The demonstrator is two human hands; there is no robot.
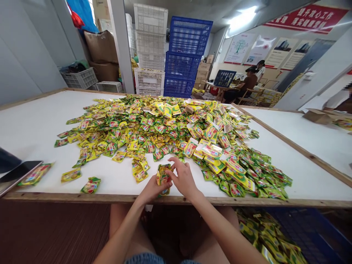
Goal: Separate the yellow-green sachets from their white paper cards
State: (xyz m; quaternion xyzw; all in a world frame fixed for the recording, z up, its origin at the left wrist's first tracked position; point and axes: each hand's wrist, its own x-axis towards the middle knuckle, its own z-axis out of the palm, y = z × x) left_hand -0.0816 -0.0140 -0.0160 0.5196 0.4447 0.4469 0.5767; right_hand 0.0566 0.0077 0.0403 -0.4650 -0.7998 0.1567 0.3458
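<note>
Close to the table's front edge, my left hand (pixel 151 189) is wrapped round a small yellow-and-green box (pixel 162 176) with green sachet material at its upper end. My right hand (pixel 183 178) comes from the right, its thumb and fingers at the box and the sachet top; the index finger is raised and bent. Whether the right fingers grip the sachet or only touch it I cannot tell. Beyond both hands spreads a big heap of small green and yellow sachets (pixel 132 126). Flattened or open yellow boxes (pixel 211 150) lie on the heap's right side.
Single sachets (pixel 91 185) and a phone (pixel 22 174) lie at left. A wooden strip (pixel 297 145) divides the white table (pixel 41 121). Below, at right, a blue crate (pixel 316 234) stands by more yellow packs. Stacked blue crates (pixel 183 55) rise behind; people (pixel 249 82) sit farther back.
</note>
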